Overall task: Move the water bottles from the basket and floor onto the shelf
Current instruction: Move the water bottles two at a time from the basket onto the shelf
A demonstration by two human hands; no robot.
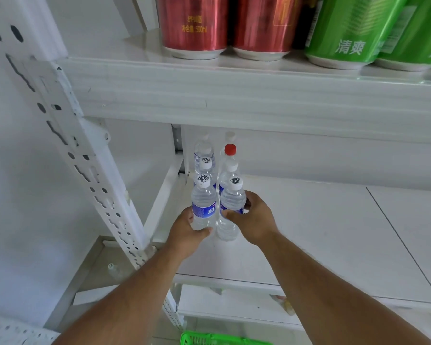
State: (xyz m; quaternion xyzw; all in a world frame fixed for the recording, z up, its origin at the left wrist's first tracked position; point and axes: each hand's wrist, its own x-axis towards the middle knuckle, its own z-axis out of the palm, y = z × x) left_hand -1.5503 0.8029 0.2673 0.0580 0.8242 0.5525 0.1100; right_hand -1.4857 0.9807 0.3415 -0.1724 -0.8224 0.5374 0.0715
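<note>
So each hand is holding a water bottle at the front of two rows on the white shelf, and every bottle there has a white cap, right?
Not every cap is white. In the head view, one bottle in the right row, farther back, has a red cap. The rest holds: the left hand and right hand each grip a front bottle, left bottle and right bottle, on the white shelf.

**Counts: bottles, cans, hands, basket**

Water bottles on the middle shelf: six visible, in two rows of three. Left row: front bottle, second, third. Right row: front bottle, second, third, red cap. A possible seventh white cap at the back, too hidden to confirm. White caps: five. Red caps: one.

Cans on the upper shelf: two red, two green.

Hands: two, left hand and right hand.

Green basket: one, partly in view.
</note>
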